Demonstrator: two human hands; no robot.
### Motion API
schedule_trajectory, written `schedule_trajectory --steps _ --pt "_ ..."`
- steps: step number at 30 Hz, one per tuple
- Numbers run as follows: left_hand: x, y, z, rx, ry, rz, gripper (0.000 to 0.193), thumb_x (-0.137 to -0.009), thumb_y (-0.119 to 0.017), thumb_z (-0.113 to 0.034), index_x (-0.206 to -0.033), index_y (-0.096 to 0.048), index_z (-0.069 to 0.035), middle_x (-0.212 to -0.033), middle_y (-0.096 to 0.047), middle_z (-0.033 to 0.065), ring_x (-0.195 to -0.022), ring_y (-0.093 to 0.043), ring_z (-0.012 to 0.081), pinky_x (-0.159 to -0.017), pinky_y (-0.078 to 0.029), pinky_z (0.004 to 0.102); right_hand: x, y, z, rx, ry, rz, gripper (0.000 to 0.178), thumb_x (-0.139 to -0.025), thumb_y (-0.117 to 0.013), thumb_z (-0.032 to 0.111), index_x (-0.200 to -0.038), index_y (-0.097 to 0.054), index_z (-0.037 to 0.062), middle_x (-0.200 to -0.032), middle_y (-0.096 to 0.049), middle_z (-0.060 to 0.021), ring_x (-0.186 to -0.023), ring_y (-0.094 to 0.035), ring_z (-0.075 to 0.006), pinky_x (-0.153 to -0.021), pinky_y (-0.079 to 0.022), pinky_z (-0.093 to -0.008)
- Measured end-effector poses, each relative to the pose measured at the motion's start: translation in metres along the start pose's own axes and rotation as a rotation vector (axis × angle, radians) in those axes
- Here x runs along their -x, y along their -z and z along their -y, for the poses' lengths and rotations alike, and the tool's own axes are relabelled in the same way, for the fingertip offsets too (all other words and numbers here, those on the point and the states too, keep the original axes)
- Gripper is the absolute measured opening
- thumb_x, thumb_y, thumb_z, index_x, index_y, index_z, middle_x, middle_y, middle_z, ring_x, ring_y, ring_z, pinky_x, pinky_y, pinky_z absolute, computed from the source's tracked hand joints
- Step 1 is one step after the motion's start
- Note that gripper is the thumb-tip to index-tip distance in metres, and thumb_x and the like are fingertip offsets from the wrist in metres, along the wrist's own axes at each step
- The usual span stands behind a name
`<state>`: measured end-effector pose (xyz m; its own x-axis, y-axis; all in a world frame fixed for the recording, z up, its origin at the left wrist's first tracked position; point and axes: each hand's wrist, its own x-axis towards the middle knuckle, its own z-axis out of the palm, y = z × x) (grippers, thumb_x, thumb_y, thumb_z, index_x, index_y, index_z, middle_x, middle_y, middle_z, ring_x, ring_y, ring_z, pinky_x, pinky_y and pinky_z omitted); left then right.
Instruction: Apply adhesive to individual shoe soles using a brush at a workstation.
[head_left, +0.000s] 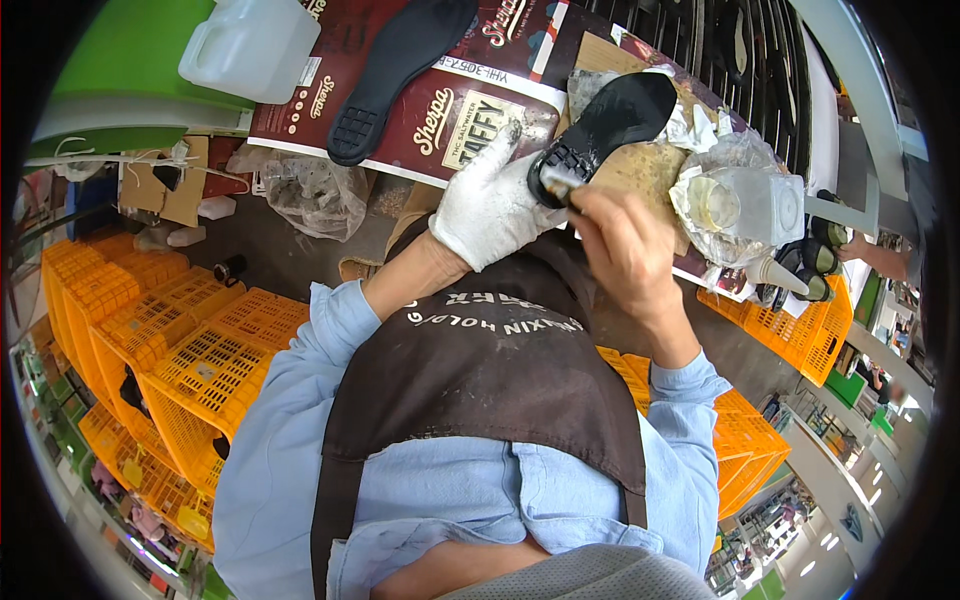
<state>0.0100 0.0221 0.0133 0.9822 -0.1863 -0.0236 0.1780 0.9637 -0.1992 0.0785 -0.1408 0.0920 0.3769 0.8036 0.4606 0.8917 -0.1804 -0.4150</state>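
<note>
A black shoe sole [628,112] slants over the bench, its treaded heel toward me. My left hand [488,208], in a white glove, grips the sole at the heel, the thumb up along its side. My bare right hand [628,240] is closed on what looks like a small brush [558,182]; its pale, blurred tip is at the heel's edge. A second black sole [395,75] lies on the printed maroon cardboard [420,130] to the left, apart from both hands.
At the back left stands a white plastic jug [250,50]. To the right, a clear plastic tub [745,205] lies by crumpled plastic and a pointed-nozzle bottle [778,274]. Orange crates [215,365] stack at left, more at right. A rack [775,75] is at the far right, near another person's hand [858,248].
</note>
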Motion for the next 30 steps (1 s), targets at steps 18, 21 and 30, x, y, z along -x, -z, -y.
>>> schedule_trajectory --steps 18,21,30 --pt "-0.006 0.002 -0.001 0.117 0.162 0.071 0.072 -0.096 -0.028 -0.063 -0.136 -0.043 -0.005 -0.121 -0.056 0.0178 -0.110 -0.055 0.0300 -0.102 -0.039 0.0433 -0.002 -0.015 0.008 0.003 0.002 -0.132 0.029 -0.071 -0.077 0.000 -0.097 -0.065 0.0024 -0.088 -0.068 -0.0096 -0.072 -0.067 -0.0204 -0.059 -0.054 -0.0296" --pt "-0.006 0.003 -0.001 0.095 0.127 -0.080 0.071 -0.096 -0.029 -0.062 -0.135 -0.043 -0.005 -0.118 -0.057 0.0180 -0.107 -0.056 0.0299 -0.101 -0.042 0.0436 -0.003 -0.015 0.004 0.080 -0.042 -0.144 0.027 -0.073 -0.075 0.001 -0.098 -0.066 0.0028 -0.088 -0.068 -0.0096 -0.072 -0.067 -0.0198 -0.059 -0.054 -0.0295" --pt "-0.009 -0.011 0.002 0.031 0.110 -0.204 0.078 -0.093 -0.029 -0.068 -0.128 -0.048 0.000 -0.104 -0.060 0.0128 -0.093 -0.057 0.0242 -0.091 -0.045 0.0392 -0.002 -0.012 0.005 0.069 -0.151 -0.146 0.028 -0.071 -0.075 -0.002 -0.097 -0.065 0.0019 -0.085 -0.067 -0.0100 -0.070 -0.066 -0.0218 -0.059 -0.053 -0.0306"
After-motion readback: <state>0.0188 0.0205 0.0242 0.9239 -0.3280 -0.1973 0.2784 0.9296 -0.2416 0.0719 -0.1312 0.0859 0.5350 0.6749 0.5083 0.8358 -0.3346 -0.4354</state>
